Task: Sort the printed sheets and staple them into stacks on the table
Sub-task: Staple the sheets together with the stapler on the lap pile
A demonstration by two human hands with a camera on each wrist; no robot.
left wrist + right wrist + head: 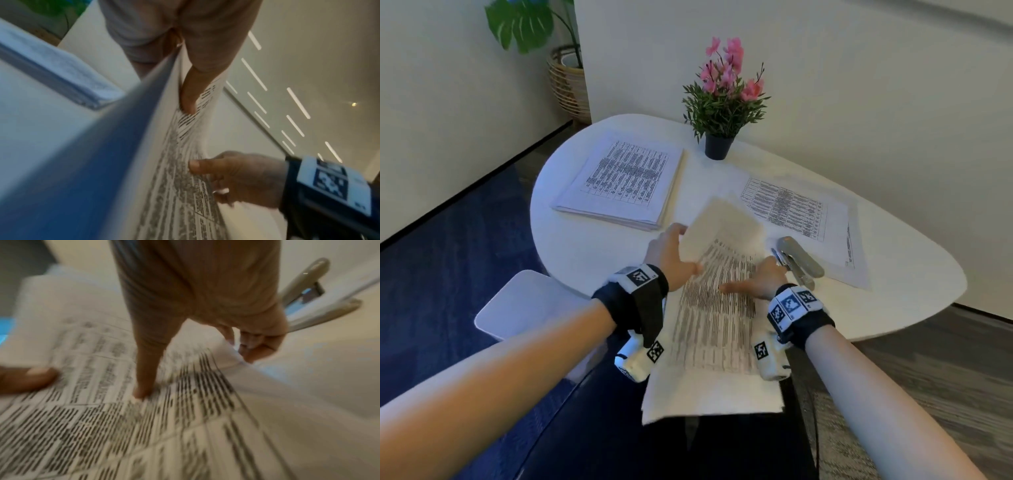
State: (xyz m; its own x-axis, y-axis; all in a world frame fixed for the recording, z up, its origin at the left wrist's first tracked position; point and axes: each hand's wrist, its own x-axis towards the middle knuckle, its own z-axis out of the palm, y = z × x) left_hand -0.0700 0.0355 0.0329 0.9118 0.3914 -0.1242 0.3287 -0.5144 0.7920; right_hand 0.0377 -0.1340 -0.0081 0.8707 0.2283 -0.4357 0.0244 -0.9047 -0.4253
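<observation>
I hold a bundle of printed sheets (715, 308) with both hands over the near edge of the white table (585, 260), its top page curling up at the far end. My left hand (681, 251) grips the bundle's left edge, thumb (188, 97) on the print. My right hand (753, 279) grips the right edge with its thumb (144, 386) lying across the page and its fingers (248, 345) curled under. A silver stapler (798, 262) lies just right of my right hand. A thick sorted stack (623, 181) sits at the far left, and a thinner stack (794, 212) at the right.
A dark pot of pink flowers (719, 144) stands at the table's back edge by the wall. A white stool (524, 301) stands on the floor at the left, below the table. A wicker plant basket (568, 78) sits in the far corner.
</observation>
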